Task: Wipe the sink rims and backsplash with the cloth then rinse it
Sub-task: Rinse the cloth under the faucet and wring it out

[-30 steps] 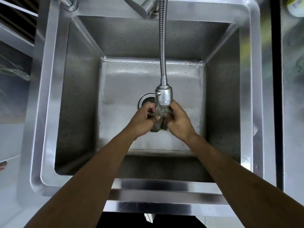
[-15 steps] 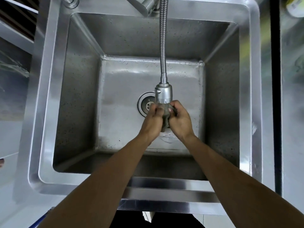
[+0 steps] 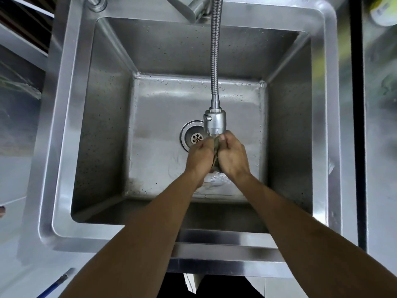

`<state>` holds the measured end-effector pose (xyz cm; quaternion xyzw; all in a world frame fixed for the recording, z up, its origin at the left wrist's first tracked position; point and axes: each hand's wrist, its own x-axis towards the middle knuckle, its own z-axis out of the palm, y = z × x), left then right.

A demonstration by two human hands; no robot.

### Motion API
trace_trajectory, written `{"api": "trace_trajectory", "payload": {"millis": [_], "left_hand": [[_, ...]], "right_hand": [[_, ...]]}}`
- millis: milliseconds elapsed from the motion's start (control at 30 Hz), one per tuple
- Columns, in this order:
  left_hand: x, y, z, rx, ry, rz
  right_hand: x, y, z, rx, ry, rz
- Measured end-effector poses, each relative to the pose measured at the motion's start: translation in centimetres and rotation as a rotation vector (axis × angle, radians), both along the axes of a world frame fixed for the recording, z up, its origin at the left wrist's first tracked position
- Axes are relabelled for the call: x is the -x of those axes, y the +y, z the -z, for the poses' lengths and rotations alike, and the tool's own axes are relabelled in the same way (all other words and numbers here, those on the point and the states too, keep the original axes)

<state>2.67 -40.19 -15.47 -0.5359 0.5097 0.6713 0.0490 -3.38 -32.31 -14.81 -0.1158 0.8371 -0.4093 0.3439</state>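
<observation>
A small grey cloth (image 3: 215,157) is squeezed between both my hands, just under the faucet's spray head (image 3: 215,122) in the middle of the steel sink (image 3: 64,147). My left hand (image 3: 199,157) grips its left side and my right hand (image 3: 233,155) grips its right side, so only a narrow strip of cloth shows. Water splashes on the basin floor below my wrists. The drain (image 3: 196,137) lies just left of my hands.
A flexible metal hose (image 3: 216,50) runs from the back rim down to the spray head, with the faucet lever (image 3: 184,7) beside it. A blue-handled tool (image 3: 55,284) lies on the counter at the lower left. A dark gap (image 3: 357,125) borders the sink's right side.
My hands have pressed closer together around the cloth, hiding more of it. They sit a little further right of the drain, and water now splashes beneath them.
</observation>
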Motion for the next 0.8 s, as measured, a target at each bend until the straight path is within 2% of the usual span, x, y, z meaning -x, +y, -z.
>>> {"api": "trace_trajectory", "payload": {"millis": [67,133,267,400,433,533,667,800], "left_hand": [[0.6,-1.2,0.0,-0.023,0.002,-0.104],[0.6,-2.0,0.3,-0.041,-0.021,-0.239],[0.3,0.4,0.8,-0.09,-0.04,-0.22],[0.1,-1.0,1.4,-0.14,-0.084,-0.317],[0.4,-0.8,1.3,-0.149,-0.068,-0.327],[1.4,0.0,0.5,-0.127,-0.006,-0.279],[0.3,-1.1,0.7,-0.135,-0.054,-0.329],[-0.6,0.7,0.6,-0.133,-0.087,-0.176]], "right_hand": [[-0.8,-1.1,-0.4,-0.007,0.002,0.062],[-1.5,-2.1,-0.1,-0.003,-0.045,0.009],[-0.6,-1.8,0.8,-0.003,-0.158,0.201],[-2.7,-1.3,0.4,0.012,-0.061,0.107],[-2.0,-1.4,0.6,0.007,-0.032,0.147],[-0.4,-1.9,0.6,-0.007,0.016,0.274],[-2.2,-1.4,0.5,0.021,-0.023,0.059],[-1.8,-0.2,0.7,-0.008,-0.007,0.13]]}}
